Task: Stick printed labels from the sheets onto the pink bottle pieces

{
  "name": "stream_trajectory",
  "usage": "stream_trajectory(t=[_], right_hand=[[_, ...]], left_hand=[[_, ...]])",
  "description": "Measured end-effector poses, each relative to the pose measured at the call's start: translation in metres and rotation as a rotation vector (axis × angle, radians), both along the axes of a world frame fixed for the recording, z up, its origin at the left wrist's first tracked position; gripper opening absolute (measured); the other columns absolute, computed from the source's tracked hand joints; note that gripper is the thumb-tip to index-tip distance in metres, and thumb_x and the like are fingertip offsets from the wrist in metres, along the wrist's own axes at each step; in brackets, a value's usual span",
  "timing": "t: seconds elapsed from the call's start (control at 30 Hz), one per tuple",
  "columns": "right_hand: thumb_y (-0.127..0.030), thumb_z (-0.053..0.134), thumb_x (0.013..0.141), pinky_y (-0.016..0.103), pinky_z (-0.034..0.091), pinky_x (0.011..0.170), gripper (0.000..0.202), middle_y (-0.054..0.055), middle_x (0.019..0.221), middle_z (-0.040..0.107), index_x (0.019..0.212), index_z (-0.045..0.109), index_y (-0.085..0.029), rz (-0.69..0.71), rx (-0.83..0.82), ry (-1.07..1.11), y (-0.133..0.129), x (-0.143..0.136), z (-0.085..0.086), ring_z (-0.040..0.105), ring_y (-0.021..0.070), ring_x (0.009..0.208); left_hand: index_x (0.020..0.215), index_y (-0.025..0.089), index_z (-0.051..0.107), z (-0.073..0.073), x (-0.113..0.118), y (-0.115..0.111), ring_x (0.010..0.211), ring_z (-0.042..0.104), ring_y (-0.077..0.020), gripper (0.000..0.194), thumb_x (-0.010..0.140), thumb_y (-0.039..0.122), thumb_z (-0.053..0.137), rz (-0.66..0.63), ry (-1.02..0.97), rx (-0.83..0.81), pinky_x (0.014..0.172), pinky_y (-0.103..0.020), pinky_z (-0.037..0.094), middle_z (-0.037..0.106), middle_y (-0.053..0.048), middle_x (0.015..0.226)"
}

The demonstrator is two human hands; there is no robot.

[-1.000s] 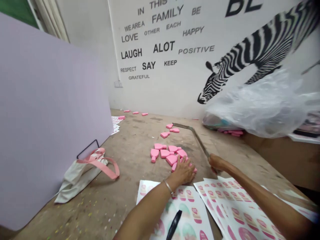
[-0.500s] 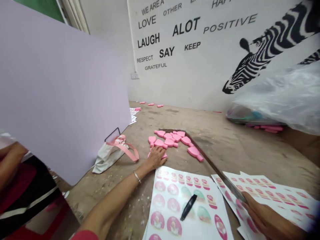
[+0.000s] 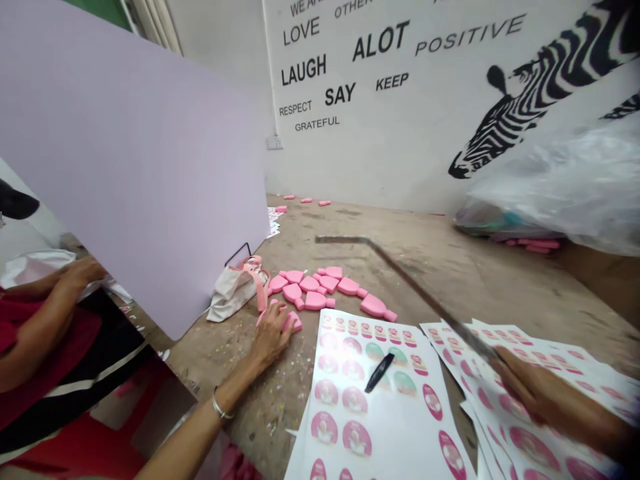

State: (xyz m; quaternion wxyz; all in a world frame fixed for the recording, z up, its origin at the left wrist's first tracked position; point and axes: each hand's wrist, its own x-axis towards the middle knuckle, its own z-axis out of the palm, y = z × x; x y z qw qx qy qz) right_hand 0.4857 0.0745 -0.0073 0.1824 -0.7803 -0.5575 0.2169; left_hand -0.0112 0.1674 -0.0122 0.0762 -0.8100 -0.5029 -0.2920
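My left hand (image 3: 274, 335) is over a pink bottle-shaped piece (image 3: 295, 321) on the table, with its fingers curled onto it. The piece is partly covered by the fingers. Several similar pink pieces (image 3: 316, 301) with short necks lie loosely grouped just beyond. Wrapped in my right hand (image 3: 533, 390) is a long metal rod (image 3: 415, 279) with a bent end. The bent end hangs a little above the tabletop, past the pink pieces. Beneath my right hand lie printed sticker sheets (image 3: 530, 440).
A sticker-sheet stack (image 3: 395, 427) with a black strip (image 3: 380, 372) on it lies in front. At left stand a lilac panel (image 3: 150, 167) and a cloth bag (image 3: 227, 293). Another person's arm (image 3: 55, 313) shows there. A plastic bag (image 3: 560, 193) sits at right.
The pink pieces now lie further left and closer to me, near the cloth bag. My left hand has shifted left and nearer. The rod's bent end has risen off the table.
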Motion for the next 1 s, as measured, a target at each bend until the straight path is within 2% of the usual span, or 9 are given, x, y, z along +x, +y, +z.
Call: stream_trajectory(t=[0.13,0.27,0.4,0.57,0.67,0.77,0.9,0.97,1.0], right_hand=[[-0.027,0.043,0.093,0.032,0.035,0.061,0.010,0.015,0.069,0.063,0.085,0.049,-0.022,0.070,-0.064,-0.405,0.048,0.014,0.038,0.057,0.0182,0.057],[-0.018,0.045,0.090,0.038,0.035,0.077,0.013,0.029,0.107,0.059,0.095,0.056,-0.011,0.035,0.032,-0.529,0.077,-0.016,0.057,0.057,0.0278,0.095],[-0.036,0.045,0.093,0.034,0.034,0.089,0.040,0.023,0.130,0.049,0.124,0.049,-0.012,0.209,0.135,-0.507,0.101,-0.098,0.040,0.046,0.0278,0.117],[-0.034,0.046,0.092,0.027,0.040,0.076,0.035,0.020,0.109,0.061,0.108,0.058,-0.005,0.320,0.098,-0.398,0.121,-0.164,0.021,0.059,0.0224,0.095],[-0.032,0.038,0.095,0.030,0.040,0.080,0.036,0.020,0.108,0.061,0.113,0.055,-0.006,0.340,0.163,-0.384,0.097,-0.169,0.040,0.059,0.0247,0.097],[-0.033,0.044,0.093,0.029,0.039,0.085,0.031,0.011,0.112,0.062,0.117,0.055,-0.017,0.583,0.263,-0.297,0.047,-0.175,0.069,0.057,0.0213,0.101],[-0.038,0.047,0.093,0.027,0.043,0.083,0.032,0.007,0.112,0.062,0.118,0.057,-0.023,1.041,0.319,0.000,-0.009,-0.187,0.080,0.059,0.0171,0.097],[-0.042,0.049,0.091,0.031,0.043,0.088,0.042,0.008,0.123,0.059,0.130,0.049,-0.024,0.997,0.347,0.024,-0.017,-0.185,0.064,0.056,0.0196,0.107],[-0.040,0.049,0.091,0.034,0.042,0.092,0.045,0.009,0.128,0.056,0.134,0.046,-0.024,0.940,0.386,-0.012,-0.016,-0.183,0.053,0.053,0.0216,0.114]], left_hand=[[0.128,0.014,0.045,-0.013,-0.013,-0.004,0.119,0.045,-0.0287,0.040,0.093,0.033,0.040,0.194,-0.166,0.035,0.098,-0.046,0.041,0.047,-0.016,0.126],[0.130,0.015,0.044,-0.020,-0.017,-0.003,0.117,0.047,-0.0296,0.044,0.092,0.035,0.042,0.204,-0.239,-0.038,0.099,-0.047,0.041,0.051,-0.015,0.126],[0.129,0.015,0.046,-0.019,-0.004,-0.010,0.117,0.048,-0.0272,0.042,0.092,0.034,0.040,0.144,-0.232,-0.104,0.099,-0.042,0.042,0.053,-0.014,0.124],[0.128,0.012,0.048,-0.012,0.012,-0.037,0.115,0.048,-0.0303,0.043,0.092,0.034,0.044,0.173,-0.167,-0.175,0.097,-0.047,0.042,0.052,-0.017,0.122],[0.125,0.013,0.051,0.012,0.018,-0.058,0.125,0.041,-0.0287,0.040,0.091,0.034,0.046,0.113,-0.270,-0.077,0.104,-0.046,0.037,0.047,-0.017,0.130],[0.123,0.017,0.053,0.048,0.035,-0.078,0.123,0.044,-0.0255,0.038,0.090,0.037,0.050,-0.040,-0.393,-0.079,0.105,-0.042,0.036,0.051,-0.013,0.129],[0.107,0.016,0.062,0.066,0.065,-0.101,0.088,0.060,-0.0204,0.038,0.084,0.045,0.057,-0.459,-0.450,-0.802,0.075,-0.030,0.049,0.065,-0.007,0.100],[0.097,0.014,0.064,0.056,0.074,-0.112,0.073,0.059,-0.0172,0.036,0.082,0.046,0.057,-0.505,-0.494,-1.029,0.063,-0.026,0.047,0.065,-0.004,0.085],[0.095,0.014,0.064,0.047,0.075,-0.118,0.071,0.059,-0.0170,0.035,0.082,0.045,0.057,-0.432,-0.542,-1.021,0.062,-0.026,0.046,0.064,-0.004,0.083]])
